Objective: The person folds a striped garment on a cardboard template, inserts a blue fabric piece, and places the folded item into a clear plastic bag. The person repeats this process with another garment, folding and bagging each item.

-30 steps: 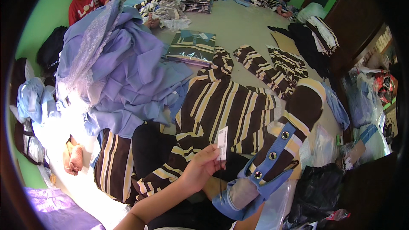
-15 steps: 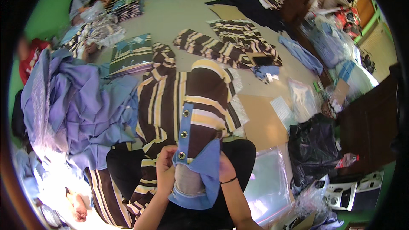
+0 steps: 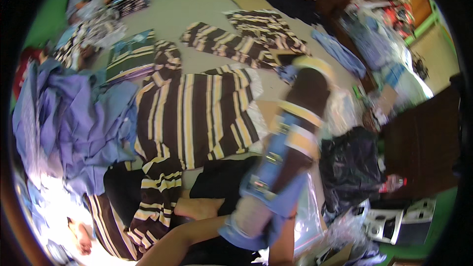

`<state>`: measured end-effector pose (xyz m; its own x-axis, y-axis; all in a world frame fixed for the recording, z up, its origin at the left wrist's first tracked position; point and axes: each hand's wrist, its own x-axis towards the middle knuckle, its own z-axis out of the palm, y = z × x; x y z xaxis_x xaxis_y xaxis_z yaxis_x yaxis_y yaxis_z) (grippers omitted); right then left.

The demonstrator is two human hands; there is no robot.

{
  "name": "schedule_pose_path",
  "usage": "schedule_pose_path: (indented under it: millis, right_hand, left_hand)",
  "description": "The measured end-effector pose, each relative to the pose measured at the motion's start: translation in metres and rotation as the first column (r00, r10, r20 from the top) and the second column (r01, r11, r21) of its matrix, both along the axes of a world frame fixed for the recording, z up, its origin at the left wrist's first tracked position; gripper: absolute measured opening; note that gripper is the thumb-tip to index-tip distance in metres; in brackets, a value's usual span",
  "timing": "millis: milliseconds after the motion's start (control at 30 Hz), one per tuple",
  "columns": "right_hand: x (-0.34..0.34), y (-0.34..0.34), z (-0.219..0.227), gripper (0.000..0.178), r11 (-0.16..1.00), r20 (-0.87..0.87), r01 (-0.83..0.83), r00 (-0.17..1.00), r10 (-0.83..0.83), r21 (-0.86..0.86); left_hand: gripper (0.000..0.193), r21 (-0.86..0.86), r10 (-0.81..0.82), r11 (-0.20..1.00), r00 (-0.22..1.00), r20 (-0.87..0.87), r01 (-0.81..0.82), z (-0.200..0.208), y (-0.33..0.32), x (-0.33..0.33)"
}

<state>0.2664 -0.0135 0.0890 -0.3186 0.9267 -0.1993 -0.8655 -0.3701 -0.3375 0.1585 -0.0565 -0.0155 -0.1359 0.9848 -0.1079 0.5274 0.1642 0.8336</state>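
Observation:
A folded striped shirt (image 3: 305, 98), brown with cream and yellow bands, is held up slantwise in front of me and blurred by motion. Its blue collar (image 3: 231, 234) is at the lower end, and a blue placket (image 3: 273, 160) with several shiny round fasteners runs up from it. My left hand (image 3: 224, 222) meets the collar's left side, fingers hidden behind the cloth. On the right, my right hand (image 3: 290, 214) grips the same shirt from behind, mostly covered. Beyond lies a larger striped cloth (image 3: 197, 113), spread on the floor.
A blue cloth heap (image 3: 74, 123) lies left, beside a folded striped garment in clear wrap (image 3: 130, 56). To the right are a black plastic bag (image 3: 351, 162), a clear plastic sheet (image 3: 308, 216) and a bottle (image 3: 392, 183). Another person (image 3: 84, 0) sits far left.
The folded shirt has swung rightward and tilted, its top now leaning right. Both my arms have shifted right with it, and the striped cloth behind is more exposed. The whole view has shifted.

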Motion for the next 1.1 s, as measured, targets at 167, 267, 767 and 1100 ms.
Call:
schedule_pose_path:
  millis: [167,267,767,1100]
  right_hand:
    - [0.056,-0.011,0.003,0.039,0.979,0.294,0.203,0.937,-0.188,-0.019]
    - [0.080,-0.012,-0.002,0.039,0.965,0.401,0.262,0.887,-0.231,-0.023]
    - [0.103,-0.056,-0.019,0.037,0.973,0.500,0.218,0.852,-0.153,-0.074]
    - [0.108,-0.083,-0.021,0.035,0.973,0.509,0.217,0.848,-0.148,-0.079]
  left_hand:
    - [0.018,-0.032,-0.158,0.987,0.975,-0.159,0.155,-0.013,-0.027,0.015]
    - [0.018,-0.045,-0.191,0.981,0.967,-0.168,0.186,-0.015,-0.029,0.021]
    - [0.023,-0.024,-0.384,0.922,0.908,-0.170,0.386,-0.025,-0.021,0.068]
    - [0.027,0.012,-0.526,0.843,0.827,-0.197,0.539,-0.028,-0.012,0.087]
